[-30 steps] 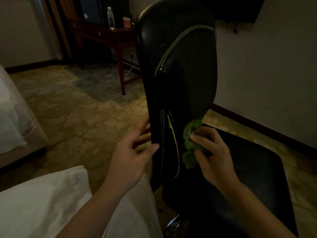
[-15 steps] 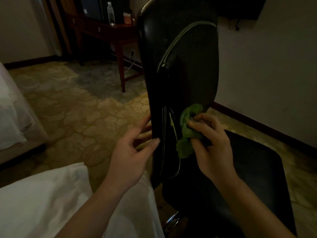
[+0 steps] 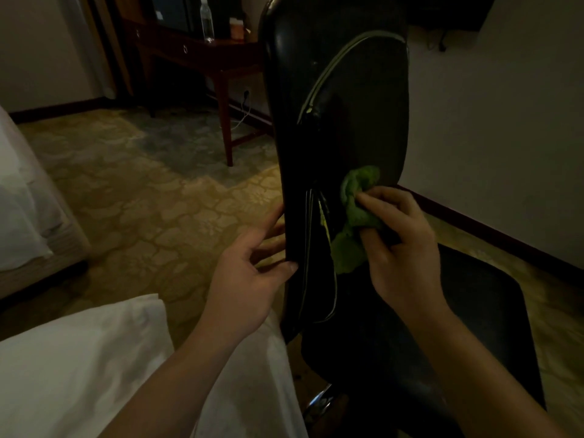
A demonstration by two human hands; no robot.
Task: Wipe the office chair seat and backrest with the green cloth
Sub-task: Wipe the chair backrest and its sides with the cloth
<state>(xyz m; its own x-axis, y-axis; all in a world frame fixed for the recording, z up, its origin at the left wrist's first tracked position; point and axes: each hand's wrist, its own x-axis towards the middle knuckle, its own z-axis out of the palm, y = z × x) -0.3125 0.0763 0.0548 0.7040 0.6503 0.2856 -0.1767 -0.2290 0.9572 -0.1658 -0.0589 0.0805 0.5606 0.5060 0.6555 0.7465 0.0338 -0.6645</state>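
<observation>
Right hand (image 3: 401,248) is gripping the bunched green cloth (image 3: 357,210), fingers curled round it, and pressing it against the lower part of the black backrest (image 3: 347,105), just right of the pale piping lines. Part of the cloth is hanging loose below the fingers. Left hand (image 3: 246,279) is holding the backrest's left edge, with the thumb lying on the near face and the fingers reaching round behind; the fingers are only loosely bent.

The black seat (image 3: 474,311) is lying low on the right, under the right forearm. A bit of shiny metal base (image 3: 319,403) is showing beneath it.

A dark wooden desk (image 3: 196,55) is standing behind the chair, at top left. It is carrying a clear water bottle (image 3: 207,18) and a small orange box (image 3: 237,28); the labels on both are too small and dim to read. A white cable (image 3: 243,112) is hanging from a wall socket under the desk.

The floor is patterned carpet (image 3: 158,200). A bed (image 3: 28,200) is sitting at the left edge and white bedding (image 3: 79,368) is filling the lower left, under the left forearm. The backrest is blocking the view of the far right end of the desk. A plain wall (image 3: 489,121) is running behind on the right.
</observation>
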